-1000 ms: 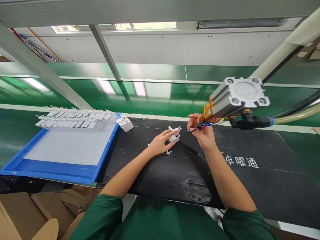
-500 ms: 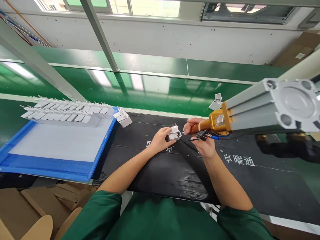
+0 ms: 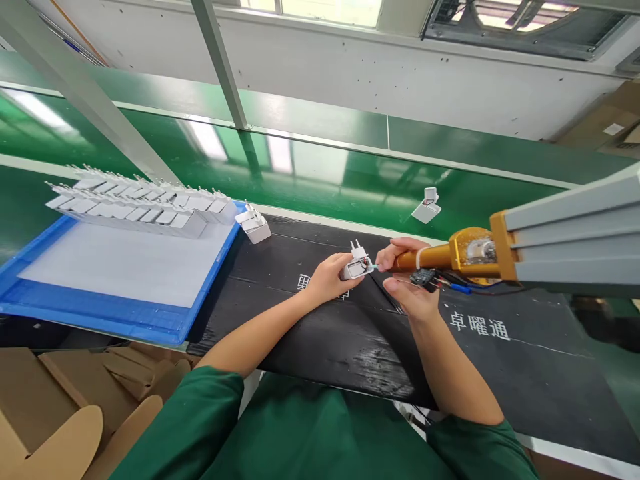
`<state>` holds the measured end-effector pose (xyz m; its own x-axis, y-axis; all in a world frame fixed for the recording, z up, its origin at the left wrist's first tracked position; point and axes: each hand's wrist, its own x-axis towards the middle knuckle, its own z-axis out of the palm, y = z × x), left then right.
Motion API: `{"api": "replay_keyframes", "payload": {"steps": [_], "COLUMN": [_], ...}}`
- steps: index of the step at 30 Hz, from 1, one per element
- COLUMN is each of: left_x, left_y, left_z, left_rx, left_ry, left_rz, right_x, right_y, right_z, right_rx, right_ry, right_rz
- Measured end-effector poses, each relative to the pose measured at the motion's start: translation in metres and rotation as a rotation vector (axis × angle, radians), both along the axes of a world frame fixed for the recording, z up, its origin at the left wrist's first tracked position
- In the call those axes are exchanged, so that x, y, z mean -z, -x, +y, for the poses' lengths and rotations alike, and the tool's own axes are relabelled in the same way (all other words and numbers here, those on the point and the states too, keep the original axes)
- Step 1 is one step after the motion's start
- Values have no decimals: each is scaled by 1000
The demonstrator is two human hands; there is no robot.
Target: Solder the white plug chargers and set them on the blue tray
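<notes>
In the head view my left hand (image 3: 331, 275) is closed around a white plug charger (image 3: 358, 268), its two pins pointing up and away. The charger's housing is open, and small wires and parts show inside. My right hand (image 3: 407, 280) is closed around the front of a gold-and-grey cylinder tool (image 3: 435, 259) that looks like a glue gun. The tool's thin greenish tip touches or nearly touches the charger's right edge. A small black switch with wires (image 3: 424, 278) sits by my right fingers.
On the left, a blue tray (image 3: 145, 330) bears rows of white chargers (image 3: 140, 207). One open charger (image 3: 254, 223) stands beside it, another (image 3: 427, 205) on the green surface (image 3: 310, 177) beyond. A black mat (image 3: 320, 340) lies under my hands. Cardboard (image 3: 60, 400) is at lower left.
The charger has tilted in my left hand, its open side turning more toward me. The tool and my right hand have shifted slightly right in view. The whole view has also moved a little.
</notes>
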<state>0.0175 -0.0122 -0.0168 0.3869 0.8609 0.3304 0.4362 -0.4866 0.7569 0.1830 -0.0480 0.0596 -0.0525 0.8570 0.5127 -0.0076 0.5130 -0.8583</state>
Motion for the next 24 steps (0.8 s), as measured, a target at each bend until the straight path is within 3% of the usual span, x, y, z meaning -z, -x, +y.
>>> {"api": "replay_keyframes", "payload": {"steps": [10, 19, 24], "left_x": [0, 0, -2], "left_y": [-1, -5, -10], "left_z": [-3, -2, -9], "left_rx": [21, -66, 68], "left_ry": [-6, 172, 292], "left_rz": [-90, 9, -169], "right_x": [-6, 1, 5], "right_y": [5, 0, 2], "right_z": [4, -2, -9], "right_rx": [-53, 16, -40], "right_ry": [-7, 9, 94], "right_rz": [34, -20, -33]}}
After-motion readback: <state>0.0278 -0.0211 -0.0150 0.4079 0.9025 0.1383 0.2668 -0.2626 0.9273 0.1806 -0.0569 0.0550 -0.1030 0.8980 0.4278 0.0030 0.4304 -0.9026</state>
